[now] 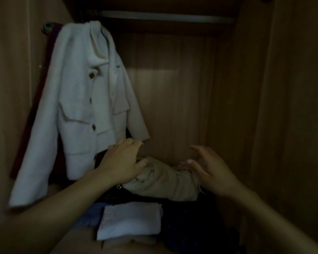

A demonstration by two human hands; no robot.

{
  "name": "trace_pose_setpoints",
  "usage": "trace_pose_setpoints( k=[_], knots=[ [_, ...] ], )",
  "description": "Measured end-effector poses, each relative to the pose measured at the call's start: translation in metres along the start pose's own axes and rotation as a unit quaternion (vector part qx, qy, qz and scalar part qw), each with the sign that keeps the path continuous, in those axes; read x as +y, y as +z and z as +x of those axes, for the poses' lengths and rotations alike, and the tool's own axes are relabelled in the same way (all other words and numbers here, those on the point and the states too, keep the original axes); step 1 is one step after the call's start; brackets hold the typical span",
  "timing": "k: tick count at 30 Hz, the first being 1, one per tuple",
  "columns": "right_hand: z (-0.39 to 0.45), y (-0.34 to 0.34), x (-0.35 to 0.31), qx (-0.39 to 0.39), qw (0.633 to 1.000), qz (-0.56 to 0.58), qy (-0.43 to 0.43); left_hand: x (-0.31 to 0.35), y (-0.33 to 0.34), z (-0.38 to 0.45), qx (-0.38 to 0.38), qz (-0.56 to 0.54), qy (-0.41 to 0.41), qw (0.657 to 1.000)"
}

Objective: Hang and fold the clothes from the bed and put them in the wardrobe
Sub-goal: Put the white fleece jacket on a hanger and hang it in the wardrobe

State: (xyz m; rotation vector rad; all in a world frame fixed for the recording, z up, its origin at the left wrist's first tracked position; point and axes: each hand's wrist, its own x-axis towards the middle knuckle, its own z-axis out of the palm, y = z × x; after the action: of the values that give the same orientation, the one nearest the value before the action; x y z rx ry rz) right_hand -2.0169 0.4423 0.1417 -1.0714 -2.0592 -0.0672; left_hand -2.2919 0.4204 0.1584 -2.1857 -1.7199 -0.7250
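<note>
Inside the dim wooden wardrobe, at the far left, a dark red garment hangs against the side wall, mostly hidden behind a white jacket. That jacket hangs from the left end of the rail, its front turned toward the camera, with brown buttons, flap pockets and one sleeve trailing down to the lower left. Below its hem the left hand reaches in from the lower left; its fingers are curled, knuckles up, and the thumb touches the left end of a beige bundle, though the dim light hides whether the fingers actually grip the cloth. This bundle is a rolled or loosely folded piece of clothing lying across the back of the wardrobe floor, on top of dark clothes that fill the bottom. In front of it, nearer the camera, a folded white cloth lies flat, with a bluish piece showing just to its left. Further right, the right hand hovers at the right end of the beige bundle, fingers spread apart and slightly bent, palm turned toward the left hand, holding nothing. A small metal ring hangs at that end of the bundle, just under the right wrist.
</note>
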Motion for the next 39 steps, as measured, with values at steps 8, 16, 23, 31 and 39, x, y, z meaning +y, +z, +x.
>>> trace_pose_setpoints(
  k=[8, 16, 23, 31, 39],
  knots=[
    [-0.076, -0.034, -0.056, -0.036, 0.986, -0.134, 0.097, 0.034, 0.013, -0.035, -0.023, -0.049, 0.131, 0.99],
    [-0.164, -0.059, -0.109, -0.031, 0.942, -0.241, 0.233, 0.056, 0.047, -0.071, -0.047, -0.222, 0.217, 0.949],
    [-0.261, -0.119, -0.158, 0.005, 0.889, -0.32, 0.329, 0.147, 0.054, -0.137, -0.098, -0.292, 0.287, 0.907],
    [-0.396, -0.203, -0.213, 0.072, 0.828, -0.372, 0.413, 0.285, 0.006, -0.233, -0.116, -0.295, 0.43, 0.845],
    [-0.581, -0.32, -0.298, 0.143, 0.775, -0.368, 0.494, 0.444, -0.055, -0.373, -0.139, -0.309, 0.529, 0.778]
  ],
)
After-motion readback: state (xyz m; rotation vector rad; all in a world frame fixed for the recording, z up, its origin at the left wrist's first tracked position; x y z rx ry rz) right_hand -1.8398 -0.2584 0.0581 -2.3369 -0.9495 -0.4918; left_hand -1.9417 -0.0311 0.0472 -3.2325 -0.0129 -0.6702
